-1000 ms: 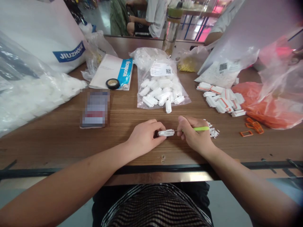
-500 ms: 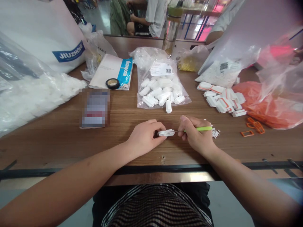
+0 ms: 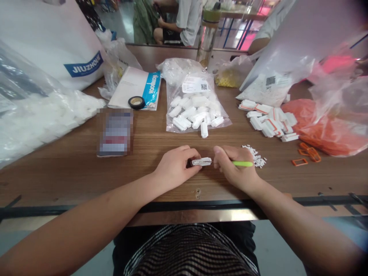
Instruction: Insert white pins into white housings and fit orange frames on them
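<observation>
My left hand (image 3: 175, 165) pinches a small white plastic connector housing (image 3: 202, 161) with a row of small holes along its side, just above the wooden table. In my right hand (image 3: 237, 165) is a thin pick with a lime-green handle (image 3: 243, 163). Its slender tip points left at the housing's right end; whether the tip is inside, I cannot tell. Right beside that hand lies a scatter of tiny white plastic pieces (image 3: 260, 161). Further back, several white housings (image 3: 198, 115) rest on a clear plastic bag (image 3: 169, 124).
White housings with orange edges (image 3: 271, 120) are piled at the right, near loose orange frames (image 3: 299, 162) and an orange-filled bag (image 3: 327, 126). To the left are a phone (image 3: 115, 132), a notebook (image 3: 126, 84) with black tape (image 3: 136, 102), and a large bag of white parts (image 3: 46, 119). A bottle (image 3: 206, 38) stands behind.
My right hand has shifted slightly left with the pick, closer to the housing, uncovering more of the tiny white pieces. My left hand stays in place with the housing.
</observation>
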{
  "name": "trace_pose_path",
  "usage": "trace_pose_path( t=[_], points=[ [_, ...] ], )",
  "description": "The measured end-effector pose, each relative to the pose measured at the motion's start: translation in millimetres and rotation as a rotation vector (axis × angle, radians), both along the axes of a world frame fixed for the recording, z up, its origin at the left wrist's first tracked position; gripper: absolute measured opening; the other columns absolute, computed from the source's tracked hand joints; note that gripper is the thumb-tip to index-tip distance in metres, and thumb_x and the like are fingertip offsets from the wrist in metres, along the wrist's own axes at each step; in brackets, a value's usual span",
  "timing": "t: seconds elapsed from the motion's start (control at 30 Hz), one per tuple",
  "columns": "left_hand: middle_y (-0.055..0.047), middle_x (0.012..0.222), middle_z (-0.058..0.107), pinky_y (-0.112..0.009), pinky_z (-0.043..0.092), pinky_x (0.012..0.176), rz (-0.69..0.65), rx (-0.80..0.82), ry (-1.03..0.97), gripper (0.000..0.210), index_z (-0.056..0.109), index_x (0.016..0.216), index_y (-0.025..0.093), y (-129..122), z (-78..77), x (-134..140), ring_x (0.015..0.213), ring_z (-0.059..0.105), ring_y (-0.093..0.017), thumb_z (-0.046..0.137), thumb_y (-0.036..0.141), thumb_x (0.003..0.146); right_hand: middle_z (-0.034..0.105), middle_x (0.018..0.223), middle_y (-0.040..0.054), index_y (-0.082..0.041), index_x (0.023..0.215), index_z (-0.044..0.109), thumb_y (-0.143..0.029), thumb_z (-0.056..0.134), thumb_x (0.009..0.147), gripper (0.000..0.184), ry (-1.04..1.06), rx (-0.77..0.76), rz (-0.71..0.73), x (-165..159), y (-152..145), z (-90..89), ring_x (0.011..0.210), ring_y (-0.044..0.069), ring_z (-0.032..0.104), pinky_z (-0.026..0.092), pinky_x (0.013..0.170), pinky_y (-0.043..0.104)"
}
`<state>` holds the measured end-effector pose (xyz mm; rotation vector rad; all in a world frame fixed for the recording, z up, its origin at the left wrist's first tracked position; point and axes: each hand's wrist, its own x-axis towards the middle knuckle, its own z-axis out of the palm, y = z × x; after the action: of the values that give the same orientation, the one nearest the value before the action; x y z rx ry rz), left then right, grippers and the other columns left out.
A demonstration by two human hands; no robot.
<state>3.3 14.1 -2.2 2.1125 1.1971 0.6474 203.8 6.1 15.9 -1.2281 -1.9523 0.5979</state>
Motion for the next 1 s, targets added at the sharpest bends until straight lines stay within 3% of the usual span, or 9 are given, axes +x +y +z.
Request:
trace_pose_path(
  t=[0.17, 0.57, 0.8, 1.0],
  points=[
    [0.002, 0.076, 0.057, -0.028, 0.038, 0.064, -0.009, 0.006, -0.010, 0.009, 0.069, 0.091, 0.021, 0.0, 0.1, -0.5, 0.066, 0.051, -0.012, 0.068, 0.025, 0.083, 0.058, 0.050, -0.0018, -0.019, 0.053, 0.056, -0.033, 0.048, 0.099, 0.048, 0.222, -0.120, -0.101, 3.6, 2.2, -6.1, 0.040, 0.007, 0.049, 0.039, 0.042, 0.024],
    [0.002, 0.076, 0.058, -0.028, 0.038, 0.063, -0.001, 0.009, -0.001, 0.009, 0.069, 0.091, 0.022, 0.3, -0.5, -0.5, 0.067, 0.051, -0.013, 0.067, 0.026, 0.083, 0.056, 0.048, -0.0020, -0.019, 0.051, 0.054, -0.031, 0.049, 0.098, 0.048, 0.095, -0.121, -0.046, 0.9, 2.6, -4.3, 0.044, 0.008, 0.051, 0.039, 0.047, 0.024],
    [0.002, 0.077, 0.058, -0.028, 0.038, 0.064, -0.005, -0.010, 0.004, 0.010, 0.069, 0.092, 0.023, -0.1, 2.0, -1.3, 0.067, 0.052, -0.013, 0.068, 0.024, 0.082, 0.058, 0.049, -0.0018, -0.019, 0.052, 0.057, -0.033, 0.052, 0.097, 0.047, 0.259, -0.131, -0.192, 3.7, 4.2, -7.0, 0.038, 0.007, 0.051, 0.040, 0.042, 0.023],
    [0.002, 0.076, 0.058, -0.029, 0.038, 0.063, -0.007, -0.004, 0.000, 0.010, 0.069, 0.092, 0.023, 0.3, 0.9, -1.3, 0.067, 0.052, -0.013, 0.068, 0.025, 0.082, 0.059, 0.049, -0.0013, -0.018, 0.052, 0.057, -0.034, 0.052, 0.097, 0.048, 0.271, -0.149, -0.157, 2.3, 4.7, -7.8, 0.038, 0.007, 0.051, 0.040, 0.040, 0.022]
  ],
)
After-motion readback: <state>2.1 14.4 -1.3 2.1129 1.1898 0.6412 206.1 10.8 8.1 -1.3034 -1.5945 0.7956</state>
